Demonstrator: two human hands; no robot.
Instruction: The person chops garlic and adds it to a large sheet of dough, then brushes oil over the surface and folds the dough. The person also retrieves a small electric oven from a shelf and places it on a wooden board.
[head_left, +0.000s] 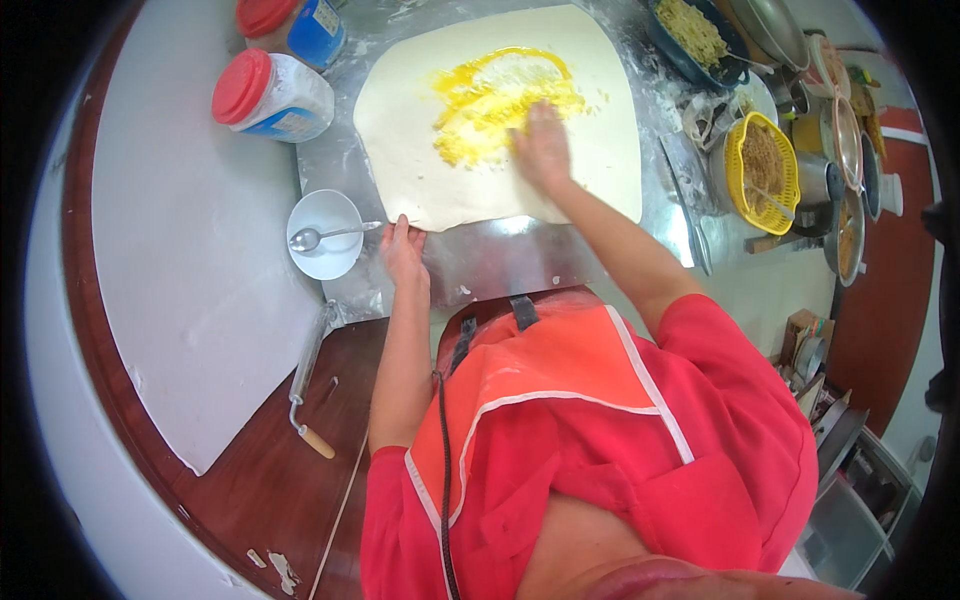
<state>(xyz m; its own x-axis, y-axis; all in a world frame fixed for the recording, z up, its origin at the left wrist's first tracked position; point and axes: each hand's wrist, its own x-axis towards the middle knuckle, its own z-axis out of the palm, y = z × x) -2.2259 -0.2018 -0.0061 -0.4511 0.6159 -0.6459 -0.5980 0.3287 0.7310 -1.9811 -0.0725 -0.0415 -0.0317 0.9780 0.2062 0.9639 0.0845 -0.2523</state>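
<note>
A large flat sheet of pale dough (600, 165) lies on the metal worktop. Yellow paste or oil (480, 116) is smeared over its upper middle, with small lumps in it. My right hand (545, 146) lies on the dough at the lower right of the smear, slightly blurred, fingers pointing away from me; it grips nothing that I can see. At the near left corner of the sheet, my left hand (405, 247) touches the dough edge with its fingertips. Whether it pinches the edge is unclear. Beside it on the left, a white bowl (326, 257) carries a metal spoon (306, 239).
Two red-lidded plastic jars (300, 97) (315, 34) stand at the back left. To the right are a long knife (697, 240), a yellow basket (793, 176) with brown filling, and a dark dish (660, 45) of chopped food. Several bowls crowd the far right.
</note>
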